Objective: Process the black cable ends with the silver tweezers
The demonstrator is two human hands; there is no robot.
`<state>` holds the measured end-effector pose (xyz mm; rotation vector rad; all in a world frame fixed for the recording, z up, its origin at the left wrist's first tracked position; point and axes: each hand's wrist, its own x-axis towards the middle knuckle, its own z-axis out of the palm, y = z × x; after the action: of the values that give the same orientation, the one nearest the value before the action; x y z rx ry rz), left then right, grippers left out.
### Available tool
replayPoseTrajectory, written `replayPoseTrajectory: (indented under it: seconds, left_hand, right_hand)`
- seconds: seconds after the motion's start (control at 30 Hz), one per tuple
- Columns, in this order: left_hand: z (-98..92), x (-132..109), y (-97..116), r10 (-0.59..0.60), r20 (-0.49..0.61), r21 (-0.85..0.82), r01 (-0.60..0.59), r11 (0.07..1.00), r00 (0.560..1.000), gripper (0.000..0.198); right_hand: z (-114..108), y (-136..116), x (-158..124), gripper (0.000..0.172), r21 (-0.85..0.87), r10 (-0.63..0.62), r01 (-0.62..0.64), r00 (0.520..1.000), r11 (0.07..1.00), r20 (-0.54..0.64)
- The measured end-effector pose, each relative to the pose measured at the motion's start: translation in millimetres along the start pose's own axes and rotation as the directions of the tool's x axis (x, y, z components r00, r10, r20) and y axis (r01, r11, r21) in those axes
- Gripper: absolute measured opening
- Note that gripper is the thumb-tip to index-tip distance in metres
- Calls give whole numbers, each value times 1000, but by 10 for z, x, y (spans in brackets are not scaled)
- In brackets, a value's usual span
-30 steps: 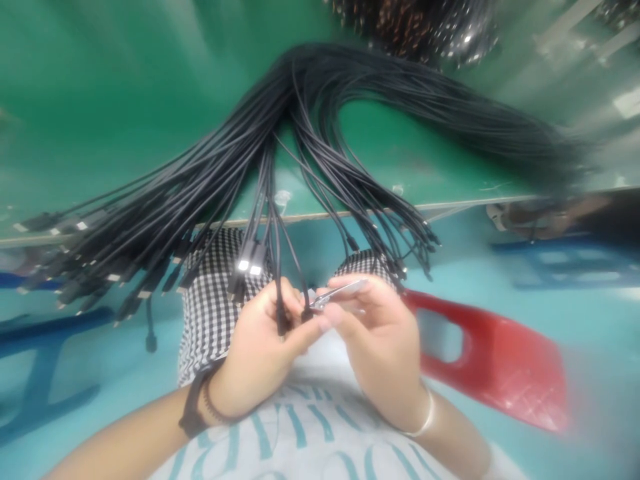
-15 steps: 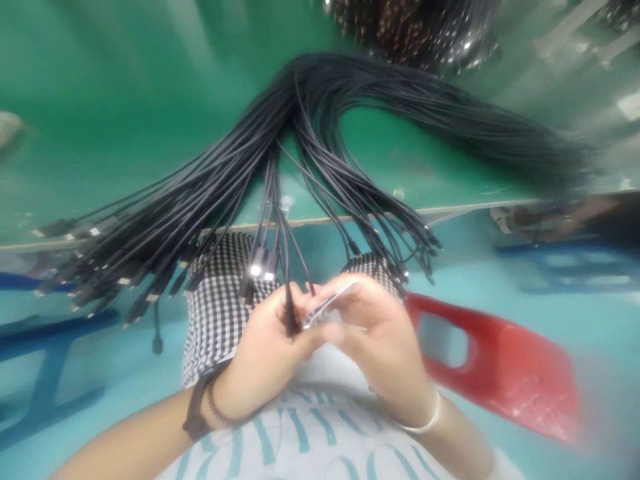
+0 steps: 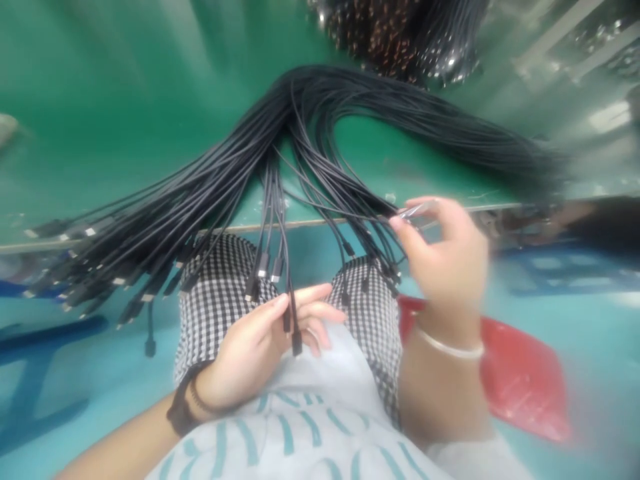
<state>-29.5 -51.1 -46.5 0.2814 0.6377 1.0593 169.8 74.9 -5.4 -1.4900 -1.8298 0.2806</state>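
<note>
A large bundle of black cables (image 3: 310,87) lies over the green table, its plug ends hanging past the front edge. Above my lap, my left hand (image 3: 270,340) has its fingers stretched out and apart. A black cable plug (image 3: 297,343) hangs in front of those fingers, beside the thumb; it does not look gripped. My right hand (image 3: 445,260) is raised at the table edge, thumb and forefinger pinched on shiny metal tweezers (image 3: 417,211). One cable runs to those fingertips; whether they also hold it, I cannot tell.
Another pile of cables with coppery and silvery ends (image 3: 400,40) lies at the back of the green table (image 3: 125,120). A red plastic stool (image 3: 525,380) stands at the right. Blue frames (image 3: 45,373) show on both sides at floor level.
My right hand has moved away from my left, up and right to the table edge, carrying the tweezers. My left hand's fingers have spread from around the cable plug.
</note>
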Motion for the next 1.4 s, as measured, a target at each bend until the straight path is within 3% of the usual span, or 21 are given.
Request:
replayPoseTrajectory:
  seconds: [0.07, 0.13, 0.23, 0.33, 0.4, 0.5, 0.63, 0.7, 0.77, 0.97, 1.4]
  left_hand:
    - [-7, -21, -19, -25, 55, -85, 30, 996, 998, 51]
    - [-28, -39, -67, -77, 117, -190, 98, 977, 990, 52]
    - [-78, -34, -157, -105, 115, -235, 130, 963, 988, 43]
    - [-124, 6, -204, -37, 3, -110, 37, 993, 999, 26]
    - [-139, 34, -195, -23, -40, -36, 22, 999, 999, 22]
    - [-131, 46, -146, -4, -90, 57, 9, 998, 996, 17]
    - [-73, 5, -85, 159, -209, 411, -61, 910, 965, 19]
    - [-43, -30, -62, 236, -222, 541, -82, 837, 946, 23]
    - [-24, -64, -42, 289, -217, 622, -96, 777, 933, 24]
    - [-23, -104, 4, 345, -207, 752, -76, 655, 916, 22]
    - [-30, -92, 8, 346, -225, 797, -32, 603, 911, 22]
  right_hand:
    - [15, 43, 18, 17, 75, 51, -43, 993, 996, -104]
    - [22, -31, -76, 15, 334, 149, -98, 981, 937, -128]
    - [33, -252, -317, 14, 584, 134, -170, 985, 794, 105]
    - [63, -419, -481, 19, 639, 11, -249, 936, 728, 351]
    - [91, -469, -520, 19, 647, -1, -295, 910, 703, 415]
    - [142, -506, -556, 18, 668, 98, -411, 885, 621, 454]
    - [245, -549, -675, 16, 697, 257, -638, 770, 328, 584]
    - [295, -567, -738, 13, 702, 281, -691, 718, 172, 637]
    - [328, -583, -775, 14, 709, 294, -700, 698, 88, 653]
    - [339, -638, -750, 16, 733, 306, -678, 711, 55, 634]
    - [320, -641, -695, 17, 687, 317, -703, 704, 185, 636]
